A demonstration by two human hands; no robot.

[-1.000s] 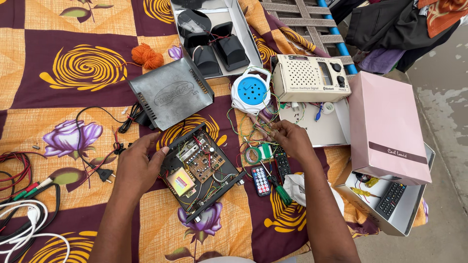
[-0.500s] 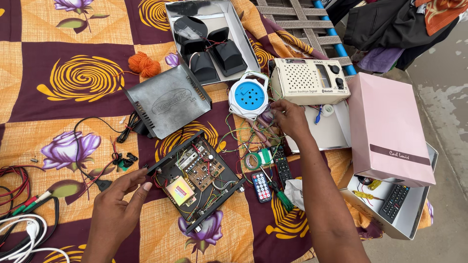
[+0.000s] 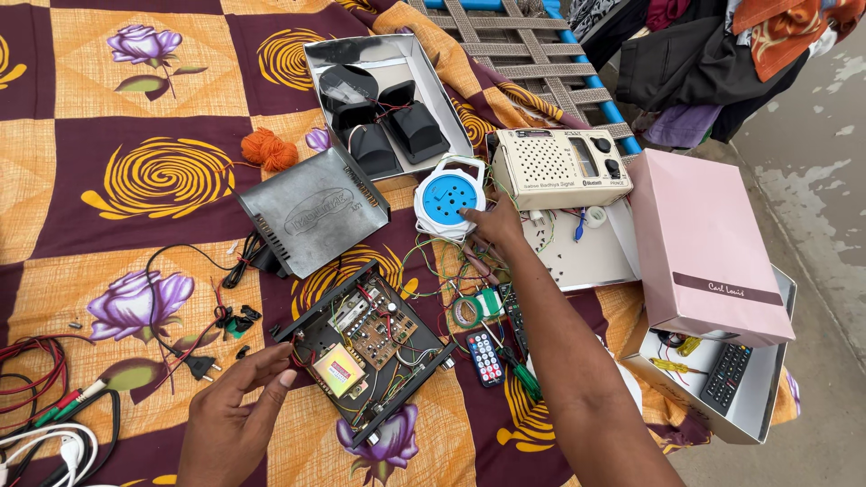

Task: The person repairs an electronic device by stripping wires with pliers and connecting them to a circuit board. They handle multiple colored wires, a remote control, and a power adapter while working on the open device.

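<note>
Touching the round blue speaker (image 3: 447,200), right hand (image 3: 494,227) fingertips extended.

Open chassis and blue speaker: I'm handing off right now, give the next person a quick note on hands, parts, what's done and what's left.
Left hand: open, fingertips at the near-left corner of the open chassis, not gripping.
Right hand: reaching across the wire tangle, fingertips touching the blue speaker, nothing held.
Parts: metal cover lies off, behind the chassis; small remote and tape roll to its right; radio beside the speaker.
Done: cover off, circuit board exposed.
Left: speaker not lifted; cover not refitted.
</note>
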